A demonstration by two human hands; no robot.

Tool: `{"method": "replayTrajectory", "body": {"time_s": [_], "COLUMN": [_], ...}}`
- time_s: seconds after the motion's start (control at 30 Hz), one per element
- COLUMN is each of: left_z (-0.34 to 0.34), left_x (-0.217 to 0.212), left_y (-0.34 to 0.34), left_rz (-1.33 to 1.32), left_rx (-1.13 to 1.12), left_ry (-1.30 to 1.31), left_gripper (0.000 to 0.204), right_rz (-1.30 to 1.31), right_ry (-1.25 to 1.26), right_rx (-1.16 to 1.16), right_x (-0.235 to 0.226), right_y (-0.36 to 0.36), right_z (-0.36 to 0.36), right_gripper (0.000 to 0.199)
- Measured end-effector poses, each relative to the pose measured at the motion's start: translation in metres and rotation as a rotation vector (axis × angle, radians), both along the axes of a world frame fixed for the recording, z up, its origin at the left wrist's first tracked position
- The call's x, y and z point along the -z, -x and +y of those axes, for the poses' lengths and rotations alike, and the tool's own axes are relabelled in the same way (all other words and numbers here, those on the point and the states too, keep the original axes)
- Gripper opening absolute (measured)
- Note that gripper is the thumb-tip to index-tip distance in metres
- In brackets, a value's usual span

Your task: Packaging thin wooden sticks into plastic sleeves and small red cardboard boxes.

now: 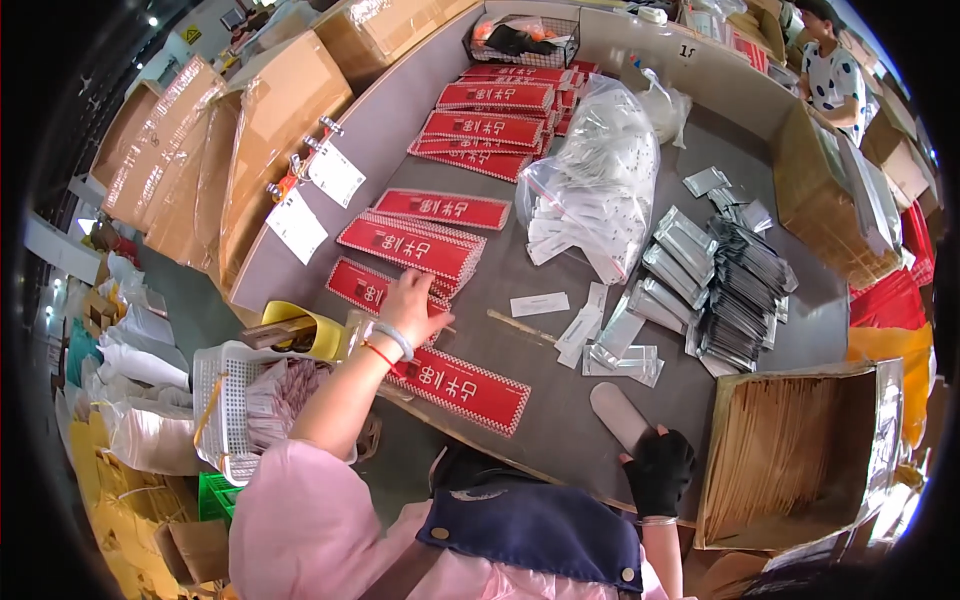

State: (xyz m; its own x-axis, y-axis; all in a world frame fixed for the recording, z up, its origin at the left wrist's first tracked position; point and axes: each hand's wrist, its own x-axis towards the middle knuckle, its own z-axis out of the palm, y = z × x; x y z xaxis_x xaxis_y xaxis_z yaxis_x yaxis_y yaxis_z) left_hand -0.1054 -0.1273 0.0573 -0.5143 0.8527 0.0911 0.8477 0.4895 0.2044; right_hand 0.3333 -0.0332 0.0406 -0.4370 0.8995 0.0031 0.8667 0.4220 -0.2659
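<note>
My left hand (408, 312), bare and with bracelets at the wrist, reaches over the red printed paper sleeves (415, 245) on the grey table. Its fingers are stretched toward the near edge of a small pile, thumb held apart. Under the wrist, another red sleeve (470, 390) lies near the table's front edge. My right hand (662, 468), in a black fingerless glove, is closed on one end of a flat, round-ended beige strip (618, 415). Beyond that strip lie silver flat packets (630, 362) and white paper slips (578, 335).
Red sleeves (495, 97) are piled at the back beside a wire basket (522, 42) and a clear bag of white slips (600, 160). Dark packets (745, 290) lie right. An open cardboard box (725, 465) stands front right; a white basket (225, 400) and yellow container (328, 338) left.
</note>
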Motion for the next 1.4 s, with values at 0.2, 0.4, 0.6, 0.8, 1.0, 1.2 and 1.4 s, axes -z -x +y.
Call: {"method": "replayTrajectory", "body": {"time_s": [0.2, 0.4, 0.6, 0.8, 1.0, 1.2, 1.4], "left_z": [0.007, -0.006, 0.022, 0.035, 0.067, 0.044, 0.031], "left_x": [0.003, -0.006, -0.020, -0.037, -0.088, -0.075, -0.050], "left_y": [0.003, 0.023, 0.038, 0.022, -0.082, -0.142, -0.132], "left_rz": [-0.193, -0.129, -0.042, -0.440, -0.760, -0.080, -0.251], "left_rx": [-0.113, 0.231, 0.193, 0.552, 0.820, 0.811, 0.717], "left_ry": [0.176, 0.239, 0.569, 0.147, 0.009, -0.172, -0.241], "left_gripper": [0.053, 0.057, 0.048, 0.017, 0.012, 0.104, 0.092], "right_rz": [0.147, 0.395, 0.414, 0.567, 1.013, 1.132, 1.132], "right_ry": [-0.047, -0.007, 0.048, 0.102, 0.491, 0.503, 0.363], "right_rx": [-0.083, -0.159, -0.200, -0.274, -0.273, -0.044, -0.092], "right_x": [-0.006, -0.016, -0.017, -0.029, -0.062, -0.044, -0.084], "right_y": [0.006, 0.020, 0.028, 0.051, 0.103, 0.098, 0.083], "right_z": [0.003, 0.003, 0.005, 0.005, 0.005, 0.002, -0.005], "right_gripper": [0.056, 0.044, 0.044, 0.041, 0.035, 0.014, 0.010]}}
